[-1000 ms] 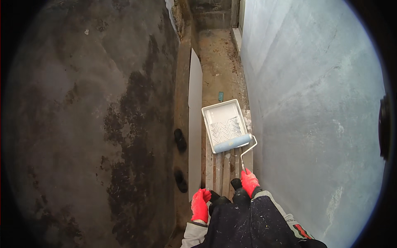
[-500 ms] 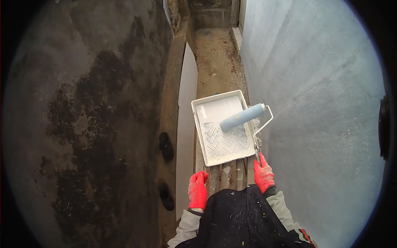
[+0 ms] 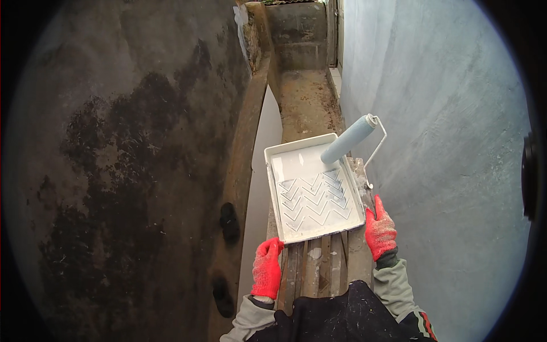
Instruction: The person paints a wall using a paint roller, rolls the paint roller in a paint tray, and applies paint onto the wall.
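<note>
My right hand [image 3: 380,232], in a red work glove, is closed around the handle of a paint roller [image 3: 348,139]. The roller has a pale blue sleeve and a white wire frame, and it slants over the far right part of a white paint tray [image 3: 319,229]. Whether the sleeve touches the tray I cannot tell. My fingers hide most of the handle. White paint lies in the tray's far end, and its near part has zigzag ridges. At the tray's near left corner, my red-gloved left hand [image 3: 266,271] pinches the rim with curled fingers.
Paint-spotted wooden slats [image 3: 319,268] lie under the tray. A dark, stained wall [image 3: 131,171] stands left, a bluish-grey wall [image 3: 444,142] right. Along a left ledge lean a pale panel [image 3: 263,142] and two dark slippers [image 3: 229,222]. A narrow passage [image 3: 307,102] runs ahead.
The roller has swung steeper, its outer end rising toward the far right. My left hand has come to the tray's near left corner. The view has tilted up, showing more of the passage.
</note>
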`<state>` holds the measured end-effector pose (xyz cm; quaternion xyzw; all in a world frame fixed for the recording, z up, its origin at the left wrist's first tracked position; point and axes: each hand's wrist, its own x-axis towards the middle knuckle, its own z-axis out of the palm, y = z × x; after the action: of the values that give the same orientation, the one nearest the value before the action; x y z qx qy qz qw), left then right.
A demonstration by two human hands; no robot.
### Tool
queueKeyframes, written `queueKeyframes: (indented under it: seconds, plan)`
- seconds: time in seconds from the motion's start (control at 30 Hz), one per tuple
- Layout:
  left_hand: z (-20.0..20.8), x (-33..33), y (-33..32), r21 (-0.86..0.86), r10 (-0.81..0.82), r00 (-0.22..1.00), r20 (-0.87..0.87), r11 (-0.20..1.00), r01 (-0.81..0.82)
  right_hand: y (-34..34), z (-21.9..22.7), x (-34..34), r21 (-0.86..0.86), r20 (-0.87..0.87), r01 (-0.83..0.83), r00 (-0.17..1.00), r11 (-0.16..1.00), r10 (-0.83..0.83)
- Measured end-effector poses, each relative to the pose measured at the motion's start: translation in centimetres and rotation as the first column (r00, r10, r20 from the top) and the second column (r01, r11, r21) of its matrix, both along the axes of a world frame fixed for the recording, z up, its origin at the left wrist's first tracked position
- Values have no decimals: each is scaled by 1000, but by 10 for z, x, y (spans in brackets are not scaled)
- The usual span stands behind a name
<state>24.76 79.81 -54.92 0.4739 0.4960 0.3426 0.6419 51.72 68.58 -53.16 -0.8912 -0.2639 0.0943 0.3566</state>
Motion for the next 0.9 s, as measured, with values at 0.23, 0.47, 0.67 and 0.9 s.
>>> queueKeyframes:
  seconds: [0.23, 0.47, 0.67, 0.9]
  plan:
    - [4, 0, -18, -36, -13, 998, 63, 999, 15, 7, -14, 2, -70, 34, 32, 999, 997, -29]
    - [-2, 2, -16, 1, -6, 1000, 21, 1000, 6, 36, -48, 2, -3, 152, -12, 988, 1000, 13]
    - [-3, 3, -17, 8, -16, 1000, 15, 1000, 16, 54, -63, -4, -41, 36, 9, 999, 999, -8]
    - [-4, 4, -17, 14, -22, 1000, -3, 1000, 22, 56, -88, -17, 170, 72, -9, 997, 985, -4]
